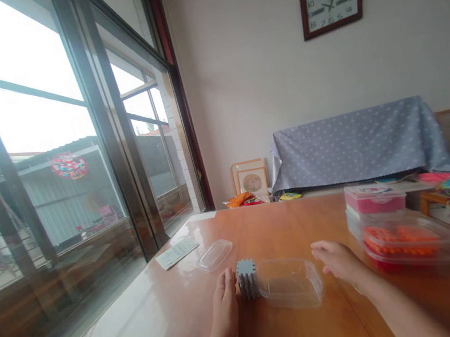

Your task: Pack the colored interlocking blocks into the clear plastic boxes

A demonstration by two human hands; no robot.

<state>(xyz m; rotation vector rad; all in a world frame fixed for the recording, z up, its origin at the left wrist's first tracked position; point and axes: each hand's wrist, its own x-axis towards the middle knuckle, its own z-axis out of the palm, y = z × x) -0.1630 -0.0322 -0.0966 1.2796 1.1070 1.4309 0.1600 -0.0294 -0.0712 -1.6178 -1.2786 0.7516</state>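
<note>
My left hand [225,299] is upright on the table with its fingers stretched out. Its fingertips are beside a grey stack of notched interlocking pieces [248,278], and I cannot tell whether they touch. Right of the stack lies a clear plastic container [289,285], with nothing visible inside. My right hand [339,261] hovers past the container's right side, fingers loosely bent and nothing seen in them; it is a little blurred. A clear plastic lid [215,255] lies behind my left hand.
A printed sheet [177,252] lies at the table's [295,220] back left. On the right are a tub of orange pieces [403,240] and a box with pink contents [375,199]. Glass windows [54,164] run along the left; a cloth-covered piece of furniture [352,146] stands behind.
</note>
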